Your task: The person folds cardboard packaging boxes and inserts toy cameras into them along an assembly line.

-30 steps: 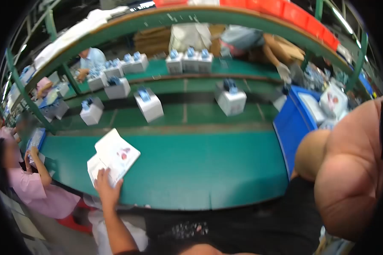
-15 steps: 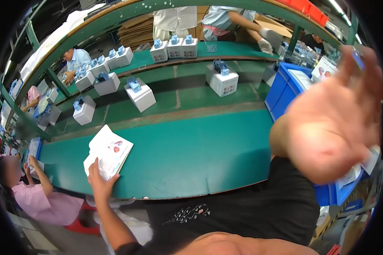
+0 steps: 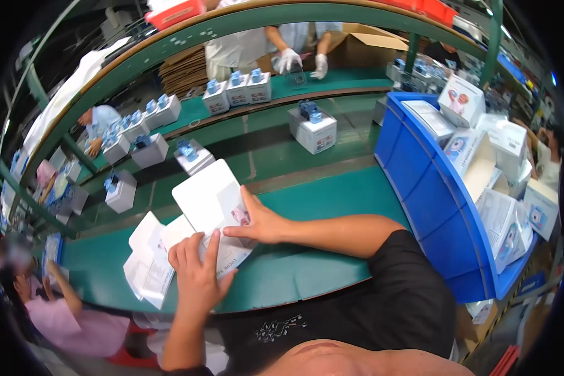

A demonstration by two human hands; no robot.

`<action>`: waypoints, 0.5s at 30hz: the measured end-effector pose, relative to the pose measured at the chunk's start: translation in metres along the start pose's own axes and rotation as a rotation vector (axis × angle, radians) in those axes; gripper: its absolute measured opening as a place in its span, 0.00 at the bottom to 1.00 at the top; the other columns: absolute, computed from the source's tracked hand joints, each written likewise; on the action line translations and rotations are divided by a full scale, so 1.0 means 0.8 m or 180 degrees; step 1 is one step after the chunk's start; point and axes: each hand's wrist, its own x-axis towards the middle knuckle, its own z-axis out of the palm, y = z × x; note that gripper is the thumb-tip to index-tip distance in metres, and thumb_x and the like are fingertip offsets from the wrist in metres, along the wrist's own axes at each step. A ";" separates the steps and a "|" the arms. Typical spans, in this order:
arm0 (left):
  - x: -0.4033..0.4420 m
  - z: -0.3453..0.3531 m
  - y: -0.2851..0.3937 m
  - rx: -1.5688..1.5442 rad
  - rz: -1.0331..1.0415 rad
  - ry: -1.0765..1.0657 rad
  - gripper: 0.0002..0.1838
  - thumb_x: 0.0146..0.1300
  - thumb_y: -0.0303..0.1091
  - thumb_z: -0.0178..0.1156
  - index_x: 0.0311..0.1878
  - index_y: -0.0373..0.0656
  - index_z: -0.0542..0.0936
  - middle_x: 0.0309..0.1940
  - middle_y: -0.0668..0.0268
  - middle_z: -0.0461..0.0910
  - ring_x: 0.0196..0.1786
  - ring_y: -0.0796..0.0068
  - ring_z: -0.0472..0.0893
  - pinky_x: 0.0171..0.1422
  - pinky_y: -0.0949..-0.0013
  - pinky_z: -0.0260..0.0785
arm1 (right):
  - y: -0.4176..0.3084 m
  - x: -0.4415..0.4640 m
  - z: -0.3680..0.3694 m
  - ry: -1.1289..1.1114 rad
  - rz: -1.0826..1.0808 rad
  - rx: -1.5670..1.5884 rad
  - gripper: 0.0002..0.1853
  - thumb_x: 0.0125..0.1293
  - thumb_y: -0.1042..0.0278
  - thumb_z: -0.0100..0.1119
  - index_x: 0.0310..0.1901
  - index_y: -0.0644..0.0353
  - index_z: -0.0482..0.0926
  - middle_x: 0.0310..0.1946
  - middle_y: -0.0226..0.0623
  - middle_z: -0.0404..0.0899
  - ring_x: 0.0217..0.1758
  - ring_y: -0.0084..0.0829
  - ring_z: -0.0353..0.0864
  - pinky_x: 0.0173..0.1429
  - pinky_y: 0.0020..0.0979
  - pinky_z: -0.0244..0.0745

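A white printed carton (image 3: 210, 199) with its flap raised is between my two hands above the green table (image 3: 332, 200). My right hand (image 3: 260, 220) grips its right side, thumb across the printed face. My left hand (image 3: 197, 266) lies against its lower left part, with its fingers bent over the edge and the thumb apart. Left of it, a second flattened white carton (image 3: 149, 266) rests on the table near the front edge. Nothing covers its printed side except a corner behind the held carton.
A blue bin (image 3: 432, 207) full of printed boxes stands at the right. Beyond the table, white boxes (image 3: 313, 135) topped with blue items sit on a green line. Co-workers are at the far side, one wearing white gloves (image 3: 289, 61); a person in pink (image 3: 75, 326) sits at left.
My right hand has come from the raised position at the right to the middle and taken hold of a carton. My left hand has moved right, off the flattened carton. The view has turned rightward.
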 end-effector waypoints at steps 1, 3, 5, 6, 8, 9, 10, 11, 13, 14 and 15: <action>0.004 0.005 0.006 -0.0075 0.0182 0.0087 0.49 0.46 0.41 0.79 0.75 0.44 0.73 0.67 0.49 0.70 0.67 0.47 0.69 0.74 0.39 0.54 | 0.006 0.005 0.000 -0.0166 -0.0160 0.0177 0.73 0.60 0.37 0.76 0.81 0.80 0.33 0.79 0.78 0.44 0.82 0.68 0.54 0.83 0.53 0.58; 0.015 0.016 0.010 -0.0221 0.0547 0.0121 0.48 0.46 0.41 0.79 0.75 0.44 0.73 0.67 0.48 0.70 0.67 0.47 0.69 0.73 0.38 0.55 | 0.015 0.002 -0.003 -0.0142 -0.0258 0.0384 0.76 0.58 0.35 0.77 0.80 0.82 0.30 0.79 0.79 0.43 0.81 0.68 0.55 0.82 0.52 0.60; 0.020 0.022 0.012 -0.0242 0.0681 0.0230 0.52 0.46 0.41 0.79 0.78 0.46 0.69 0.69 0.48 0.68 0.68 0.44 0.68 0.74 0.39 0.55 | 0.011 0.001 -0.002 -0.0083 -0.0350 0.0054 0.74 0.58 0.38 0.78 0.80 0.83 0.32 0.79 0.78 0.44 0.81 0.67 0.56 0.81 0.51 0.63; 0.021 0.026 0.013 -0.0231 0.0694 0.0299 0.54 0.46 0.41 0.80 0.79 0.46 0.67 0.70 0.48 0.68 0.69 0.43 0.68 0.74 0.39 0.55 | 0.008 0.002 -0.002 -0.0109 -0.0415 -0.0120 0.74 0.58 0.40 0.79 0.80 0.83 0.32 0.79 0.77 0.45 0.81 0.66 0.57 0.80 0.51 0.64; 0.022 0.032 0.012 -0.0217 0.0679 0.0329 0.56 0.46 0.41 0.80 0.80 0.47 0.65 0.71 0.47 0.67 0.70 0.42 0.68 0.74 0.39 0.55 | 0.004 -0.001 -0.001 -0.0167 -0.0461 -0.0262 0.73 0.58 0.41 0.79 0.80 0.83 0.33 0.79 0.77 0.46 0.80 0.66 0.58 0.79 0.50 0.65; 0.025 0.038 0.009 -0.0358 0.0673 0.0505 0.57 0.47 0.42 0.80 0.81 0.47 0.62 0.73 0.47 0.65 0.71 0.41 0.66 0.75 0.39 0.54 | 0.003 -0.002 -0.004 -0.0200 -0.0390 -0.0043 0.71 0.58 0.43 0.79 0.81 0.79 0.35 0.80 0.74 0.46 0.81 0.64 0.57 0.80 0.49 0.64; 0.026 0.044 0.003 -0.0489 0.0653 0.0681 0.58 0.48 0.43 0.79 0.82 0.48 0.60 0.74 0.46 0.63 0.73 0.40 0.65 0.76 0.38 0.54 | 0.001 0.001 -0.006 -0.0246 -0.0323 0.0179 0.69 0.59 0.45 0.79 0.82 0.76 0.37 0.80 0.71 0.47 0.82 0.63 0.57 0.81 0.47 0.64; 0.027 0.050 -0.002 -0.0609 0.0630 0.0857 0.59 0.50 0.44 0.79 0.83 0.48 0.57 0.76 0.46 0.61 0.75 0.39 0.64 0.78 0.37 0.53 | 0.000 0.003 -0.010 -0.0296 -0.0259 0.0404 0.67 0.59 0.47 0.79 0.82 0.73 0.39 0.81 0.68 0.48 0.82 0.61 0.56 0.81 0.46 0.63; 0.015 0.055 -0.009 -0.1057 -0.0069 0.1142 0.62 0.53 0.48 0.77 0.86 0.50 0.49 0.81 0.46 0.53 0.80 0.38 0.58 0.81 0.35 0.50 | -0.003 0.006 -0.020 -0.0385 -0.0199 0.0666 0.66 0.59 0.49 0.79 0.83 0.70 0.40 0.82 0.65 0.48 0.83 0.60 0.55 0.82 0.45 0.63; 0.003 0.056 -0.013 -0.1384 -0.0744 0.1258 0.64 0.56 0.50 0.76 0.87 0.51 0.44 0.84 0.45 0.47 0.83 0.37 0.53 0.83 0.34 0.48 | -0.006 0.007 -0.027 -0.0741 -0.0115 0.0858 0.64 0.61 0.48 0.78 0.84 0.65 0.40 0.84 0.60 0.44 0.85 0.58 0.53 0.83 0.44 0.60; -0.006 0.062 -0.027 -0.1678 -0.1049 0.1280 0.60 0.60 0.56 0.73 0.88 0.55 0.45 0.85 0.44 0.43 0.85 0.39 0.50 0.83 0.33 0.45 | -0.011 0.008 -0.036 -0.1090 -0.0035 0.1052 0.63 0.63 0.47 0.76 0.85 0.61 0.40 0.86 0.55 0.40 0.86 0.56 0.50 0.85 0.44 0.57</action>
